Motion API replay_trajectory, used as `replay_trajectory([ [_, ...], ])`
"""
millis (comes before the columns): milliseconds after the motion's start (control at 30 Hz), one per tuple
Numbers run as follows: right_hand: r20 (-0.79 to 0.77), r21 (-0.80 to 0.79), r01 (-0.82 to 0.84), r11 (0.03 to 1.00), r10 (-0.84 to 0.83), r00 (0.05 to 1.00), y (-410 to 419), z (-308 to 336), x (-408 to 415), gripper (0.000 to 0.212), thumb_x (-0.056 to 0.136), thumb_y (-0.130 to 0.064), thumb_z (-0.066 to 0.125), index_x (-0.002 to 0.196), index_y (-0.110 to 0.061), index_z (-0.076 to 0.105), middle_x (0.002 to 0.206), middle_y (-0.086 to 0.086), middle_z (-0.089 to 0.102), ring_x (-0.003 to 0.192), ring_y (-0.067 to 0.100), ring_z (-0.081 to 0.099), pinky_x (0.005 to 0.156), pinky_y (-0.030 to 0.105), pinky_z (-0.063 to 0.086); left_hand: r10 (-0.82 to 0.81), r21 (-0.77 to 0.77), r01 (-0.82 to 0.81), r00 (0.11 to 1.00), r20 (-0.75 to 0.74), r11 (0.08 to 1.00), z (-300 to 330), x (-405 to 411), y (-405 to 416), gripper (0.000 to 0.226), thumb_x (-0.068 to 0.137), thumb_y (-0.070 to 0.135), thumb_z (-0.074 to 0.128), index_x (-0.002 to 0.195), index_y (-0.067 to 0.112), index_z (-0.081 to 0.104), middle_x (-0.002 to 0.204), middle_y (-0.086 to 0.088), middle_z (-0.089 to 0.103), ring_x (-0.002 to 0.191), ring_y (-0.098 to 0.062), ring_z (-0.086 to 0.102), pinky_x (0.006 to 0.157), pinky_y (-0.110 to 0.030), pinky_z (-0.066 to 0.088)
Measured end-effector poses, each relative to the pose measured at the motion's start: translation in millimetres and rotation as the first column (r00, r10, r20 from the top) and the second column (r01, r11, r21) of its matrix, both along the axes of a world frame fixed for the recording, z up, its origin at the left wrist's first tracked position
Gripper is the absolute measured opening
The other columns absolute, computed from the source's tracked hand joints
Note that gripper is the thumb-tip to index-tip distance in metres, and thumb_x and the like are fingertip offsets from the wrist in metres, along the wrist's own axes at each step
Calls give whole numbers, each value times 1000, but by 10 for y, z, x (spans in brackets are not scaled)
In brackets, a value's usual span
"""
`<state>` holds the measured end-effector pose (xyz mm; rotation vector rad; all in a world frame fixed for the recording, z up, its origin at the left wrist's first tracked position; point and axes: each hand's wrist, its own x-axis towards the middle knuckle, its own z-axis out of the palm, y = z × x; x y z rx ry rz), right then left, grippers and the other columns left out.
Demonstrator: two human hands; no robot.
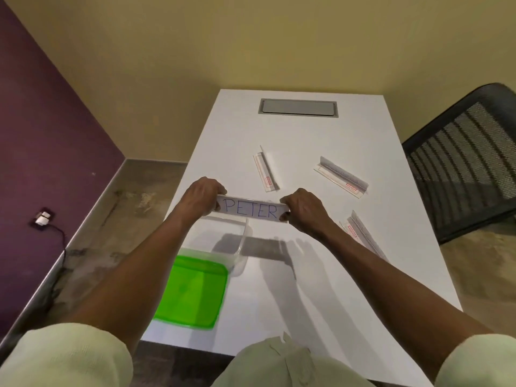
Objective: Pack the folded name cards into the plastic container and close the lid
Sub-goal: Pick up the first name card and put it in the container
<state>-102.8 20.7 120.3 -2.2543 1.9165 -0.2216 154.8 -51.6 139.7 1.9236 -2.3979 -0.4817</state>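
Note:
A white name card reading PETER (251, 210) is held level above the table, just past the far rim of the clear plastic container (242, 241). My left hand (205, 195) pinches its left end and my right hand (303, 209) pinches its right end. The green lid (192, 293) lies flat on the table right in front of the container, near the table's left edge. Three more folded cards lie on the white table (321, 275): one at the middle (266, 173), one to the right (342, 177), and one (363, 236) partly hidden behind my right forearm.
A grey cable hatch (298, 107) is set into the table's far end. A black mesh chair (469, 160) stands at the right side. On the left, a purple wall carries a socket with a plug and cable (43, 217).

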Motion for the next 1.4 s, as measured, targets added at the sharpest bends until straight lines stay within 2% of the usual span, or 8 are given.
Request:
replay_trajectory([
  [133, -49, -50, -67, 997, 64, 997, 32, 40, 302, 19, 75, -25, 72, 80, -7, 68, 73, 17, 64, 75, 35, 58, 56, 30, 31, 17, 9, -17, 1000, -1, 1000, 73, 322, 55, 50, 77, -7, 67, 121, 16, 67, 101, -7, 76, 114, -21, 61, 94, -32, 50],
  [267, -81, -79, -116, 990, 109, 991, 46, -9, 584, 24, 77, -31, 71, 83, -8, 69, 74, 16, 67, 77, 34, 59, 58, 32, 35, 64, 19, -63, 997, -39, 998, 109, 598, 102, 47, 78, -13, 60, 118, 11, 68, 86, -6, 77, 98, -16, 68, 82, -25, 49],
  [500, -51, -82, -129, 988, 125, 991, 48, -104, 958, 28, 78, -31, 70, 91, -6, 67, 82, 19, 67, 85, 35, 58, 61, 32, 34, 71, 30, -70, 997, -24, 997, 90, 944, 99, 50, 71, -14, 68, 116, 8, 70, 102, -13, 75, 98, -21, 69, 89, -28, 52],
  [700, -53, -52, -121, 991, 118, 992, 33, -193, 1143, 43, 79, -33, 72, 112, -7, 61, 90, 21, 64, 88, 37, 58, 67, 36, 46, 60, 61, -62, 998, 20, 996, -26, 1112, 66, 50, 69, -6, 78, 116, 11, 70, 109, -12, 73, 99, -25, 69, 89, -31, 53],
  [867, -120, -32, -157, 987, 152, 981, -21, -258, 1282, 36, 76, -33, 72, 97, -5, 63, 85, 20, 62, 81, 35, 58, 59, 32, 36, 35, 96, -41, 997, 64, 995, -125, 1233, 7, 54, 65, 6, 86, 115, 16, 71, 118, -10, 70, 102, -26, 67, 88, -31, 54],
  [1067, -192, 24, -217, 976, 218, 957, -101, -334, 1395, 22, 72, -21, 68, 77, -4, 57, 76, 18, 62, 78, 33, 56, 59, 31, 27, -36, 135, 19, 992, 122, 991, -248, 1312, -58, 52, 66, 13, 87, 115, 19, 70, 119, -7, 69, 102, -25, 66, 89, -34, 54],
  [1200, -231, 57, -256, 965, 262, 937, -161, -378, 1491, 12, 73, -13, 63, 79, -4, 59, 79, 18, 65, 82, 34, 57, 60, 32, 24, -131, 132, 103, 965, 227, 986, -344, 1328, -94, 49, 68, 25, 86, 115, 23, 70, 116, -5, 69, 96, -23, 66, 79, -29, 51],
  [1400, -268, 171, -273, 947, 312, 912, -256, -513, 1589, 20, 79, -15, 61, 94, -3, 62, 97, 19, 66, 96, 33, 59, 70, 32, 36, -255, 193, 195, 896, 364, 962, -486, 1267, -181, 50, 70, 24, 84, 118, 22, 68, 119, -6, 67, 105, -26, 66, 87, -31, 50],
])
